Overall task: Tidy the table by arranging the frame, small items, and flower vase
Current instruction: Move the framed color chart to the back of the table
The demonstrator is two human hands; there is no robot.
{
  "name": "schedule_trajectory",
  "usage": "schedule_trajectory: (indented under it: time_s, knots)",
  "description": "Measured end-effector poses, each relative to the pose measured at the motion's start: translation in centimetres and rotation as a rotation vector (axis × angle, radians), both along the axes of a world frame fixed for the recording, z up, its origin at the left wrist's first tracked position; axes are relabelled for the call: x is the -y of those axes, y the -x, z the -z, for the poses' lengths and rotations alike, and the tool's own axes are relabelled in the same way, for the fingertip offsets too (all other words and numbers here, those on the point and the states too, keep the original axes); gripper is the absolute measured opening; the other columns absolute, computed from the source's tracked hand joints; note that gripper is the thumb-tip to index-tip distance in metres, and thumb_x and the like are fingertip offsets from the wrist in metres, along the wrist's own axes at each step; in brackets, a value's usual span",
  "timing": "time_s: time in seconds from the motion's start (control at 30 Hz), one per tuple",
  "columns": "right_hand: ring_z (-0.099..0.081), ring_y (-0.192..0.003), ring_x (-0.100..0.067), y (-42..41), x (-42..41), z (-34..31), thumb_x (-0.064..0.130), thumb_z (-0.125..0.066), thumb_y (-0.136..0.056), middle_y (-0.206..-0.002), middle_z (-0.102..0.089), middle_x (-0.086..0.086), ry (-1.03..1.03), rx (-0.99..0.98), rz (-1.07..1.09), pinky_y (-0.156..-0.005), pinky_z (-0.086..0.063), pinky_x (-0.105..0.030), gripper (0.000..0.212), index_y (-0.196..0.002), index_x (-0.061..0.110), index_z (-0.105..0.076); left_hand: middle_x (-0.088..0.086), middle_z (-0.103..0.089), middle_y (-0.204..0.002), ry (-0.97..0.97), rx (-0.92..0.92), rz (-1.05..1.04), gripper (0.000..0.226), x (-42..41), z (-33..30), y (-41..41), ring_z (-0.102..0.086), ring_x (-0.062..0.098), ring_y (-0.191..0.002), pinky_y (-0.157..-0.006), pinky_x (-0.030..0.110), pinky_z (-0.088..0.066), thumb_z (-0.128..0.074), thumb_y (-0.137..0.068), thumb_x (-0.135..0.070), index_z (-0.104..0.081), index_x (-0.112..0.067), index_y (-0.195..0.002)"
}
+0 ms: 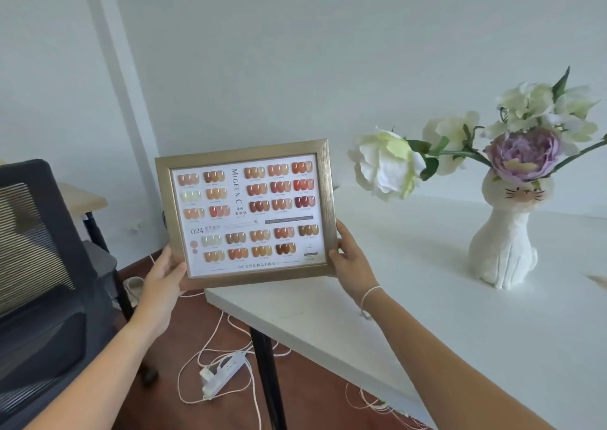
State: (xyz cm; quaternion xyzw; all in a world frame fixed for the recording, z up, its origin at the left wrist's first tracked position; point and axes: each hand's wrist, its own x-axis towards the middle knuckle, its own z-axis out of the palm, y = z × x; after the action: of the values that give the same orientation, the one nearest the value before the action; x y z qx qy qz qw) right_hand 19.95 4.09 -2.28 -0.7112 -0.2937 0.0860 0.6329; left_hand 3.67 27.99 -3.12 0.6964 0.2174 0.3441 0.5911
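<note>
Both hands are on the frame [245, 214], held up in the air over the white table's [427, 298] left corner: left hand [166, 277] clamped on its lower-left corner, right hand [351, 258] gripping the lower-right edge. It's brushed gold, tilted slightly, showing rows of nail-colour swatches in oranges, browns and reds. Cat-shaped flower vase [505, 239] stands well right on the table.
</note>
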Motion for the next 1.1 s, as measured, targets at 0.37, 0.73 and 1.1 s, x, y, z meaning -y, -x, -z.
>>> schedule_trajectory:
  time_s: [0.37, 0.73, 1.1]
  knots:
    - [-0.051, -0.107, -0.003, -12.3, 0.8, 2.6, 0.002, -0.027, -0.090, -0.123, -0.055, 0.014, -0.221, -0.039, 0.288, -0.081, -0.039, -0.005, 0.060, -0.129, 0.047, -0.037, -0.010, -0.062, -0.117, -0.082, 0.025, 0.088, 0.044, 1.3, -0.3, -14.4, -0.057, 0.017, -0.110, -0.096, 0.038, -0.044, -0.036, -0.095, -0.006, -0.051, -0.038, -0.120]
    - [-0.046, -0.108, -0.004, -22.2, 4.9, 3.1, -0.003, -0.027, -0.089, -0.120, -0.051, 0.016, -0.334, 0.021, 0.483, -0.073, -0.035, 0.005, 0.060, -0.134, 0.033, -0.040, -0.016, -0.065, -0.095, -0.130, 0.083, 0.172, 0.040, 4.8, 1.9, -28.3, -0.063, 0.008, -0.081, -0.060, 0.019, -0.052, -0.038, -0.094, -0.006, -0.057, -0.041, -0.095]
    - [-0.052, -0.111, -0.016, -27.2, 5.6, 3.4, -0.005, -0.023, -0.080, -0.130, -0.052, 0.006, -0.391, 0.036, 0.691, -0.089, -0.045, -0.026, 0.070, -0.136, 0.036, -0.032, -0.004, -0.068, -0.106, -0.255, 0.093, 0.141, 0.044, 6.0, 2.3, -38.1, -0.065, 0.021, -0.102, -0.095, 0.049, -0.049, -0.039, -0.088, -0.008, -0.059, -0.045, -0.103]
